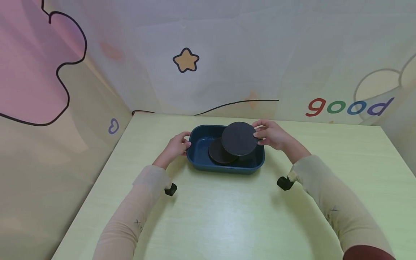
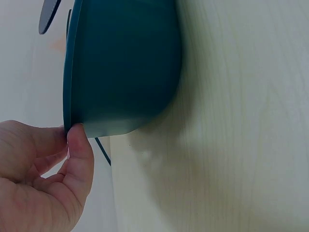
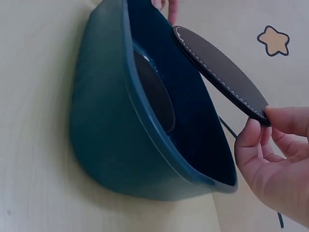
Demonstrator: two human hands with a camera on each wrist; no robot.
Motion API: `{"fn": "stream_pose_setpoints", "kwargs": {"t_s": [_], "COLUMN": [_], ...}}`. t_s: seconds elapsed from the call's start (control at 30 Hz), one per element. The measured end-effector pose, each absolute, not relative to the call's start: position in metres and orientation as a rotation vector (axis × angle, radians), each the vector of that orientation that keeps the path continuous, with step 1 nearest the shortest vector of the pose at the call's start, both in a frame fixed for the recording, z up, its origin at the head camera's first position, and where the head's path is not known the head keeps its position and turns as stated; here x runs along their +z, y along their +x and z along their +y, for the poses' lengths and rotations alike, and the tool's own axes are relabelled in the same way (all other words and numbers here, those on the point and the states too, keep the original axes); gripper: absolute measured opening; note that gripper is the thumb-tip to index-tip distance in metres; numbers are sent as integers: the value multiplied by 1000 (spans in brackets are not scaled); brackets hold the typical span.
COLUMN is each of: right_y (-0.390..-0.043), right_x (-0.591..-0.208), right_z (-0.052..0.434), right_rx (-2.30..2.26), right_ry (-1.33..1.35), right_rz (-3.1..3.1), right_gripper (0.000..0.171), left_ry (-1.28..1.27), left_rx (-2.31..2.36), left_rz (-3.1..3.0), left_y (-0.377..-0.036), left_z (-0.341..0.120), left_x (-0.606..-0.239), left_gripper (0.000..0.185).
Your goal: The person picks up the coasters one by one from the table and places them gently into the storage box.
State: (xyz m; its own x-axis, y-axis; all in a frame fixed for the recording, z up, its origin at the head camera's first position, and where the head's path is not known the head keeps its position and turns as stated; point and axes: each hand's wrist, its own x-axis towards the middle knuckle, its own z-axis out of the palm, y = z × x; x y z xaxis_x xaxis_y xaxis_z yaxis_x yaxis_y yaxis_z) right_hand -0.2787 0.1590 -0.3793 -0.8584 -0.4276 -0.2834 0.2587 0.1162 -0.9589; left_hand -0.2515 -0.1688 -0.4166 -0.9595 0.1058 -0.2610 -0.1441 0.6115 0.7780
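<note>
A dark blue plastic basin (image 1: pixel 203 168) with rounded corners stands on the table. My left hand (image 1: pixel 177 145) pinches its left rim between thumb and fingers, seen close in the left wrist view, where the basin wall (image 2: pixel 125 63) fills the top. Between thumb and fingers, my right hand (image 1: pixel 271 135) holds a round dark coaster (image 1: pixel 239 138) by its right edge, above the basin's right half. White stitching runs round the edge of this held coaster (image 3: pixel 224 72). Another dark round coaster (image 1: pixel 219 153) lies in the basin, partly covered by the held one in the head view.
The pale wooden table (image 1: pixel 208 216) reaches to a printed cloth backdrop (image 1: pixel 227 72) with a star and the word "good". A black wrist camera (image 1: pixel 170 189) hangs at the left cuff, another black camera (image 1: pixel 285 183) at the right cuff.
</note>
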Motion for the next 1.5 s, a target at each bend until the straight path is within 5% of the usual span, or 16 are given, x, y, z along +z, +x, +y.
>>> {"fn": "stream_pose_setpoints", "kwargs": {"t_s": [1.5], "right_y": [-285], "right_x": [-434], "right_z": [97], "right_rx": [-1620], "right_ry": [129], "right_rz": [2195], "right_gripper": [36], "left_ry": [-34], "left_rx": [1281], "left_rz": [2556], "left_y": [-249], "left_z": [-168], "left_x": [-414], "left_gripper": [43]}}
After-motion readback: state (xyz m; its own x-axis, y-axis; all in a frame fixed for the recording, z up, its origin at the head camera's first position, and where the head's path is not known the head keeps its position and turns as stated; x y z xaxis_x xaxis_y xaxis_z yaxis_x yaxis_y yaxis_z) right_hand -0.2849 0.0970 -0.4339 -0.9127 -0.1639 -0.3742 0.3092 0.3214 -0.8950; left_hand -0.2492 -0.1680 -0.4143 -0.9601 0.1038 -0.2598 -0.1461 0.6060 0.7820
